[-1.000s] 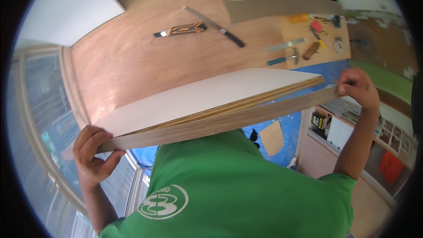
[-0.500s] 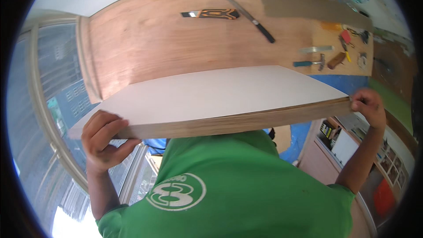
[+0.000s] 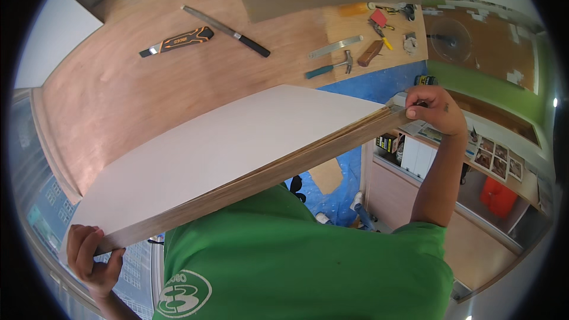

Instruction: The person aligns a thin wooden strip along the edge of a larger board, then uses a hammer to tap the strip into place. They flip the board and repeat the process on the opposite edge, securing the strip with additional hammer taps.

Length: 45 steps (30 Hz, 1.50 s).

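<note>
A white board [image 3: 237, 148] extends from the workbench toward my green shirt. Along its near edge runs a wood-grain edging strip [image 3: 261, 184]; toward the right a narrow brown gap shows between strip and board. My left hand [image 3: 92, 261] is closed around the strip's left end at the board's corner, fingers above and thumb below. At the other end my right hand [image 3: 435, 109] pinches the strip between thumb and fingers, beside the board's right corner. The board's underside is hidden.
On the wooden bench [image 3: 136, 89] lie a utility knife [image 3: 181, 41], a black-handled file [image 3: 225, 31], a claw hammer [image 3: 330, 65], a steel ruler [image 3: 336, 47] and pliers [image 3: 380, 32]. Blue sheeting [image 3: 379, 83] covers the floor. At right stands a cabinet [image 3: 400, 184]; windows [image 3: 44, 213] at left.
The view has turned right, so bench and tools appear farther left. The strip now slants up to the right, and its gap from the board looks wider there. Both hands keep their hold.
</note>
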Tool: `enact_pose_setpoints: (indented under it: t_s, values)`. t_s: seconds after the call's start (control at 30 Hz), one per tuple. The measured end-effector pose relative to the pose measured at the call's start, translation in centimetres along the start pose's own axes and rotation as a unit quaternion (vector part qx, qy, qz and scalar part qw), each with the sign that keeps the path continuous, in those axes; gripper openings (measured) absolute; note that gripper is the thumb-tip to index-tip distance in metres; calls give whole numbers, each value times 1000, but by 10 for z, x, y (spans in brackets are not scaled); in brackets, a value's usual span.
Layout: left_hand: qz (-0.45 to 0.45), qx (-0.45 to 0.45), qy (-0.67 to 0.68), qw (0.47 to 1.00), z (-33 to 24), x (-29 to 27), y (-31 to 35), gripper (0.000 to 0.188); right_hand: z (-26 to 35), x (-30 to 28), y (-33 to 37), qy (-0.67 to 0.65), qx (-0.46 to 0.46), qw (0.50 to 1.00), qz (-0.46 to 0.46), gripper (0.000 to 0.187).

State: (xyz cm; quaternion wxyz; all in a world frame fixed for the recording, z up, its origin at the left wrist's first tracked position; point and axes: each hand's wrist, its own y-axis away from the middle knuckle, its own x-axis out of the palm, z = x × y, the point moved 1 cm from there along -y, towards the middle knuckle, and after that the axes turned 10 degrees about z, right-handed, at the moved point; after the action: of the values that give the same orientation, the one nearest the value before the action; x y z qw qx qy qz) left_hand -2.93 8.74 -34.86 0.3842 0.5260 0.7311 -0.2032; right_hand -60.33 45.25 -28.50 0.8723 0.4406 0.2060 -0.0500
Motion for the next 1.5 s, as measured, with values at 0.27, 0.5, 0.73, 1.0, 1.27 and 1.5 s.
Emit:
enact_pose_setpoints:
  t_s: [0.27,0.5,0.73,1.0,1.27,1.5]
  values:
    - [11,0,-8,1000,3,2,6,49,-5,-3,-9,-20,17,1000,13,16]
    - [14,-7,-3,1000,2,3,10,49,-11,-2,-19,-13,-4,1000,28,15]
    - [2,-4,-7,1000,0,4,9,49,-14,0,-22,-45,31,998,40,14]
    - [2,-17,3,1000,-1,3,7,49,-17,-3,-23,-38,1,999,38,17]
    - [10,-18,-15,1000,0,2,6,47,-16,-4,-25,-52,0,998,46,17]
    - [4,-21,-1,1000,-2,3,3,46,-22,-4,-31,-54,-2,997,50,16]
